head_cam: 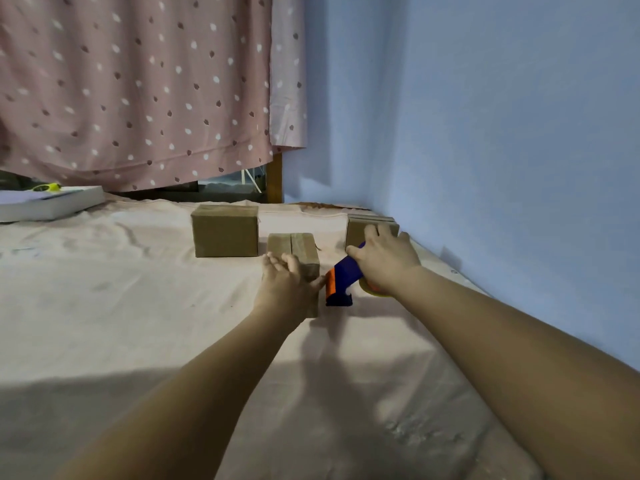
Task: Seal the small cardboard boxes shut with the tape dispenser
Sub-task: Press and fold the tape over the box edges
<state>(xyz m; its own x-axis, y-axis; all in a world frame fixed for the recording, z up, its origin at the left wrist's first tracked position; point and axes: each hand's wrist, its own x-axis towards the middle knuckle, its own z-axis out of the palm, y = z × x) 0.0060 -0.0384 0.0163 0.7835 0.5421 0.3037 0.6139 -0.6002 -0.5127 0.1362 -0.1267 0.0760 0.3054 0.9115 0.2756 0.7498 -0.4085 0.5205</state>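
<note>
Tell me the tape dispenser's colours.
The tape dispenser is blue with an orange band; head view.

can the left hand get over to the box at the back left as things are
Probably yes. The left hand rests flat on the near box and holds nothing, and only bare sheet lies between it and the back-left box.

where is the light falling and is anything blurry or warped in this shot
Head view: dim, soft light; the arms cast broad fuzzy shadows on the sheet, with a dark band across its near left. Head view: the wide lens bows the sheet's edge along the wall. Head view: the book and dispenser look slightly soft; no glare.
</note>
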